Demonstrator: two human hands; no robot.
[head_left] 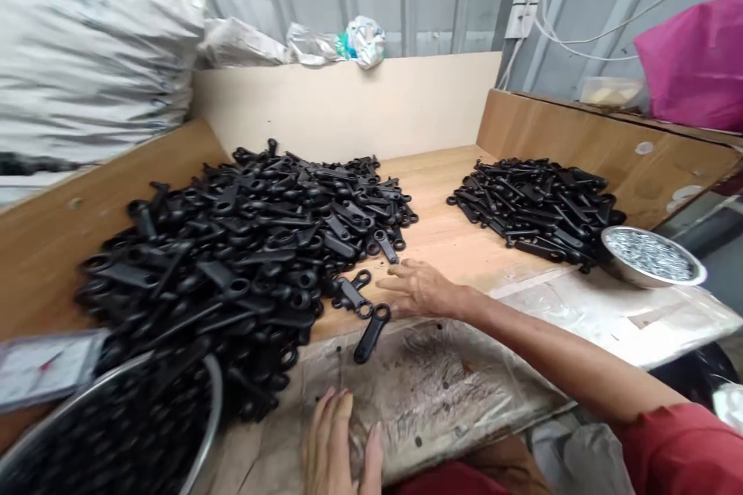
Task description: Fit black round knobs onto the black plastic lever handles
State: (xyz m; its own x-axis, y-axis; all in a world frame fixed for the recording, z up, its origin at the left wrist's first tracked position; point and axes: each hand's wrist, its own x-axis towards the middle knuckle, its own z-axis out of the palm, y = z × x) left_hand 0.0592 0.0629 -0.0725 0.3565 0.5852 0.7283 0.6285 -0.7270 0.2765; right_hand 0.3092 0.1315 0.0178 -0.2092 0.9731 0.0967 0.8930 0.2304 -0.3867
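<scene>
My right hand [422,288] is stretched across the table with its fingers extended and apart. Its fingertips are beside a few loose black levers, each with a ring at one end. The closest black lever [371,334] lies just left of the palm, on the edge of the plastic cover. My left hand [337,445] rests at the front edge, thumb apart from the fingers, with nothing plainly held in it. A large heap of black levers [261,240] spreads across the left, and a smaller heap [537,205] lies at the back right.
A metal bowl of small shiny metal pieces [653,255] stands at the right. At the lower left are a rimmed container [214,402] full of small black parts and a dial scale [49,367]. Wooden boards [348,104] border the table. A white sack [93,46] bulges at left.
</scene>
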